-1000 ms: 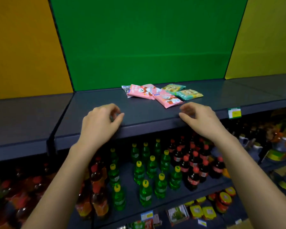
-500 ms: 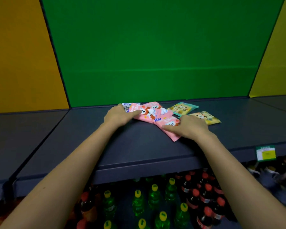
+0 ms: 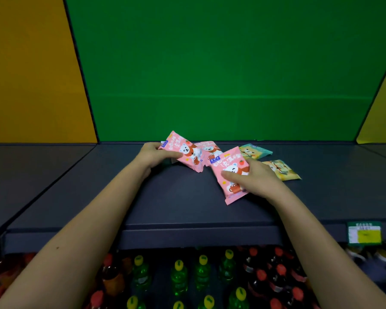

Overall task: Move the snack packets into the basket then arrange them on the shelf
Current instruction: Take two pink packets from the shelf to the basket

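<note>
Pink packets x2: our left hand pinched the left packet at its end, our right hand gripped the right packet, thumb on top, both low over the shelf. We judged them light, crinkly, slick; grab sealed edges, not puffy middles.

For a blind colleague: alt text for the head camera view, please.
The left hand grips one pink packet and the right hand a second pink packet at a dark shelf. A third pink packet, a teal packet and a yellow packet lie nearby.
</note>
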Tool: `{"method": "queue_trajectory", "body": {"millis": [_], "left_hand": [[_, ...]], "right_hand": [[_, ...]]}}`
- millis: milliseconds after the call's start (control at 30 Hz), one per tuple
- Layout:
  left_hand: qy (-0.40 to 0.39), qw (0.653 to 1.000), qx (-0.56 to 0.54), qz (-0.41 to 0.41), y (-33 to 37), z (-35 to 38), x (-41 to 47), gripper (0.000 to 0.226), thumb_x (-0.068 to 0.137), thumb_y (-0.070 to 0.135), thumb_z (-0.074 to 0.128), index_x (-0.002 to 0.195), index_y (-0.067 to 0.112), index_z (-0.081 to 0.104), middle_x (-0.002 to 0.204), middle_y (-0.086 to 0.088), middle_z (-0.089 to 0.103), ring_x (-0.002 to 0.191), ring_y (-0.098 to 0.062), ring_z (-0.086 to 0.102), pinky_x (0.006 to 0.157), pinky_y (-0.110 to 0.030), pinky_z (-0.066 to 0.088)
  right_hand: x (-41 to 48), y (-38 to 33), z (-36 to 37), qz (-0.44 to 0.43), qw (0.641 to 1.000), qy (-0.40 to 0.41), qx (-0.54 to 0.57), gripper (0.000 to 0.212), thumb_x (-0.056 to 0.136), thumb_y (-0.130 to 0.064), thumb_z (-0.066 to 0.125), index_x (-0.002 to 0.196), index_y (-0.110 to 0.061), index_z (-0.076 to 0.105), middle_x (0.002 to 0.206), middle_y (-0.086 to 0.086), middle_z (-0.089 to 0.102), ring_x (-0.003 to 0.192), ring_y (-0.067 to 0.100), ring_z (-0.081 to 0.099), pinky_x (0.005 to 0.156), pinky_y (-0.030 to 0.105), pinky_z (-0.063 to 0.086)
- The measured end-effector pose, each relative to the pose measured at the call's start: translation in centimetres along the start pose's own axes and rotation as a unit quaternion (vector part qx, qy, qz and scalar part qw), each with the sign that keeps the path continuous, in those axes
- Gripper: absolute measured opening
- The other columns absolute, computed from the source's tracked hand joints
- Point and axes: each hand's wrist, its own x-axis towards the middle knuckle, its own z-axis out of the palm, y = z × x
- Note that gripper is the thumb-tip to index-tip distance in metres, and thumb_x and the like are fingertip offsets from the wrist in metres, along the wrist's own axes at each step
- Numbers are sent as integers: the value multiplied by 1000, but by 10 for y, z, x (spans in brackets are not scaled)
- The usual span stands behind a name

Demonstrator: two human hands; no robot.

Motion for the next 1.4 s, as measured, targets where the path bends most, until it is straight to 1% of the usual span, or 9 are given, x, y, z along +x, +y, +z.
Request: {"method": "queue_trajectory", "body": {"millis": [133,233,333,533,733,867,1000,1167,1400], "left_hand": [[-26,985,-169,3,6,-2,-5,12,84,0,59,87,11,58,91,-9,68,82,-21,66,78,-28,56],[-2,979,-202,3,12,-14,-14,11,90,1,51,83,11,52,73,-5,70,62,-13,68,60,-24,58],[139,958,-249,17,1,-42,-57,13,94,5,48,81,4,52,57,-5,69,46,-9,65,46,-21,55],[265,937,-224,39,-17,-83,-139,42,94,18,53,129,-2,40,116,-18,64,72,-14,69,55,-24,57],[475,859,-190,38,-66,-147,-301,42,91,17,57,125,-5,44,94,-15,67,56,-7,68,49,-20,54],[562,812,-155,12,-105,-180,-403,46,82,11,67,120,-5,49,95,-16,69,62,-10,69,56,-23,57],[628,762,-150,-39,-147,-207,-493,69,65,15,79,123,-4,49,103,-21,67,64,-12,67,55,-22,56],[689,701,-168,-80,-198,-241,-582,42,78,-2,66,116,1,48,85,-10,65,51,-5,65,48,-18,54],[722,655,-169,-147,-272,-313,-678,46,77,-3,68,119,-4,49,86,-11,66,51,-5,66,47,-19,54]], "right_hand": [[-4,5,-3,-15,998,5,63,46,79,-48,65,110,-16,55,104,2,66,100,22,60,88,36,46],[-6,5,-2,-19,992,43,114,40,82,-45,63,107,-15,55,106,3,65,99,23,60,88,37,46],[-10,-19,9,-90,982,-36,164,36,83,-41,63,106,-16,53,107,3,65,98,21,62,88,37,48],[-22,-59,41,-150,947,-109,262,18,87,-35,60,99,-26,50,105,-3,66,97,17,63,92,38,48],[-77,-137,117,-249,890,-245,292,24,87,-35,59,104,-19,52,94,-10,63,84,7,62,70,27,47],[-136,-184,174,-273,847,-347,295,26,87,-35,59,106,-19,52,98,-6,67,86,11,66,78,33,52],[-210,-221,245,-293,810,-424,280,26,86,-33,61,106,-18,52,101,-2,67,89,14,65,81,34,52],[-311,-256,338,-293,766,-517,246,33,87,-31,61,113,-13,50,105,4,66,89,18,67,80,38,55],[-423,-304,448,-224,734,-588,254,28,88,-20,61,111,-9,50,102,5,65,77,8,64,54,11,50]]}}
